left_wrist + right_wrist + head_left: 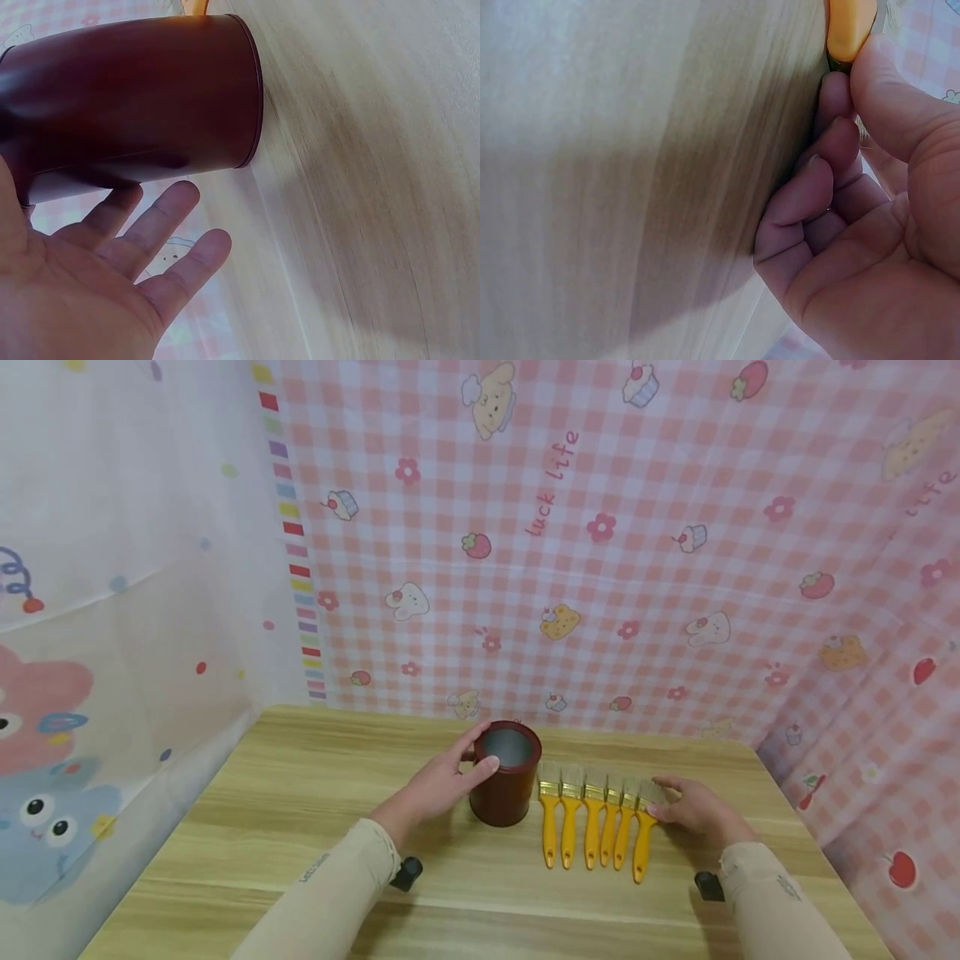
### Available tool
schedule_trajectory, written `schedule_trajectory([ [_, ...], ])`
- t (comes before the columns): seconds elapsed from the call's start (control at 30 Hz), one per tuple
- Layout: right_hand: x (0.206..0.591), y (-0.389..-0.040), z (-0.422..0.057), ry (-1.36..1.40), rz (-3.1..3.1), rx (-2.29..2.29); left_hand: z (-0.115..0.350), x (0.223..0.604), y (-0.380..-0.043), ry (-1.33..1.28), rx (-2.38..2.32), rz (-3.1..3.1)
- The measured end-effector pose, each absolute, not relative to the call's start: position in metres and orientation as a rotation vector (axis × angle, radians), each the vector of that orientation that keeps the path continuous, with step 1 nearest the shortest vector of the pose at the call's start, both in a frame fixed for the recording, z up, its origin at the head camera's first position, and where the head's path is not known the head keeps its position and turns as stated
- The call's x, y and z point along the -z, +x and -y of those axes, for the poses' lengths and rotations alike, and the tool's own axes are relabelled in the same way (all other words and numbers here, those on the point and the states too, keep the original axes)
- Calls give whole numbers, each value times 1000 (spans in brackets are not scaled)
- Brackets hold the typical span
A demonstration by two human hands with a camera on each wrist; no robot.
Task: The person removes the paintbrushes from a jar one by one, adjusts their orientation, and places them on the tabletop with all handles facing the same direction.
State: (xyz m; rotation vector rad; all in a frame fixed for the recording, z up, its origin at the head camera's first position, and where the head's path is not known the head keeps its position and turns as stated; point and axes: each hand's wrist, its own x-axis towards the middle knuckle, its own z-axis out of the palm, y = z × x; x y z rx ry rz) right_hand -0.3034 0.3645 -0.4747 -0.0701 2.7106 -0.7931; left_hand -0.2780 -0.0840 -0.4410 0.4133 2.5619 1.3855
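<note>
A dark red-brown mug (501,797) with a grey inside stands upright on the table. My left hand (446,778) holds it from the handle side, thumb at the rim and index finger behind. In the left wrist view, the other fingers (178,204) spread loosely beneath the mug's side. Right of the mug, several flat paintbrushes (592,822) with yellow handles lie side by side, bristles away from me. My right hand (693,810) pinches the rightmost paintbrush (642,847) near its ferrule. The right wrist view shows its yellow handle (851,28) at the thumb; the remaining fingers curl against the tabletop.
The wood-grain table (300,827) runs back to a pink checked cloth (510,577). A pale printed cloth (135,635) hangs on the left. Small black pieces (406,874) sit beside both wrists.
</note>
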Motion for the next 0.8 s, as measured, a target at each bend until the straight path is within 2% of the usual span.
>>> schedule_trajectory([
  [0.8,470,-297,-360,-37,-2696,770,85,441,-279,434,-1409,-2555],
])
